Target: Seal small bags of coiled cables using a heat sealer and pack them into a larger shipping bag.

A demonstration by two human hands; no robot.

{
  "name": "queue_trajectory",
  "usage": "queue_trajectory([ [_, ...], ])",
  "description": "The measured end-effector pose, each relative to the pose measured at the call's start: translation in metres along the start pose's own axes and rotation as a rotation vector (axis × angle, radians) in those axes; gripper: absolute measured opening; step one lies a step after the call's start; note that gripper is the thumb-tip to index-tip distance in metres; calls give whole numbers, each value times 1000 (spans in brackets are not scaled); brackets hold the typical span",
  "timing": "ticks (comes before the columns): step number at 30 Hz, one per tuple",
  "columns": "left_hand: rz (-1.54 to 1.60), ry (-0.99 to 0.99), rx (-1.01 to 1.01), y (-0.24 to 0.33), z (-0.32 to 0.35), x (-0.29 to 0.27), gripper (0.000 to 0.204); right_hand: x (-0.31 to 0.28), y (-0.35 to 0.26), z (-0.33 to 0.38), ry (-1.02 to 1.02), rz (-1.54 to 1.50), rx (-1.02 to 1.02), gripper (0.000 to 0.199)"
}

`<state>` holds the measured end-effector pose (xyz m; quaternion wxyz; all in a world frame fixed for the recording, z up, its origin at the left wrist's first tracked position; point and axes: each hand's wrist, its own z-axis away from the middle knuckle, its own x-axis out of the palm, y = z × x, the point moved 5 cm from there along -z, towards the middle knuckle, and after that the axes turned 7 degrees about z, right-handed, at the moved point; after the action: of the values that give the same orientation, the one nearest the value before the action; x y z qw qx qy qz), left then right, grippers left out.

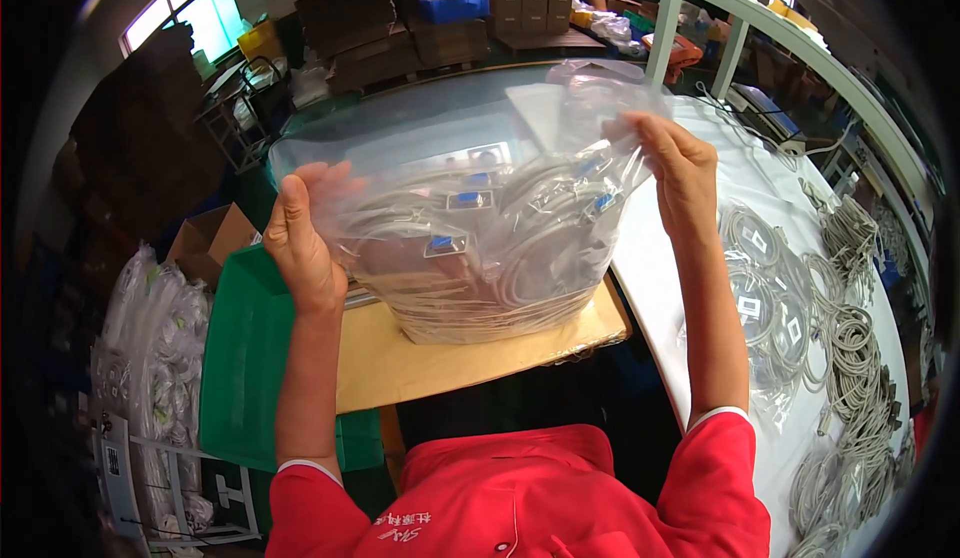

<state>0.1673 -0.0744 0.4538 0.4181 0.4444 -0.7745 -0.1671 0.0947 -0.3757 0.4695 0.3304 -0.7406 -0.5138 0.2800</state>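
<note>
A large clear plastic bag point(470, 288) stands upright on the tan-covered bench in front of me. Inside are coiled grey cables point(550, 193) with blue-ended connectors point(445, 245), several of them in small clear bags. At the upper left side of the bag, my left hand point(305, 238) grips its film; the fingertips are blurred and partly behind the plastic. My right hand point(680, 163) pinches the bag's upper right edge between thumb and fingers. Between both hands the mouth of the bag is spread wide.
On the right, a white-covered table point(655, 288) bears bagged cable coils point(755, 298) and a row of loose grey cables point(850, 358). A green bin point(240, 358) stands at left beside bagged goods point(150, 348) and an open carton point(212, 238). A pale metal frame point(668, 23) rises far right.
</note>
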Motion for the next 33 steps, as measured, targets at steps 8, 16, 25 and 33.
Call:
queue_trajectory([
  [8, -165, -30, 130, 6, 0, 2, 27, -6, -6, 26, 337, 97, -170, 27],
  [16, -177, -2, 261, 13, 8, 2, 26, -5, -1, 31, 335, -416, -41, 24],
  [25, -182, -74, 406, 78, 23, 8, 25, -15, -73, 47, 344, -33, -427, 22],
  [33, -153, -21, 284, 129, 6, 28, 28, -17, -116, 47, 728, 76, -413, 22],
])
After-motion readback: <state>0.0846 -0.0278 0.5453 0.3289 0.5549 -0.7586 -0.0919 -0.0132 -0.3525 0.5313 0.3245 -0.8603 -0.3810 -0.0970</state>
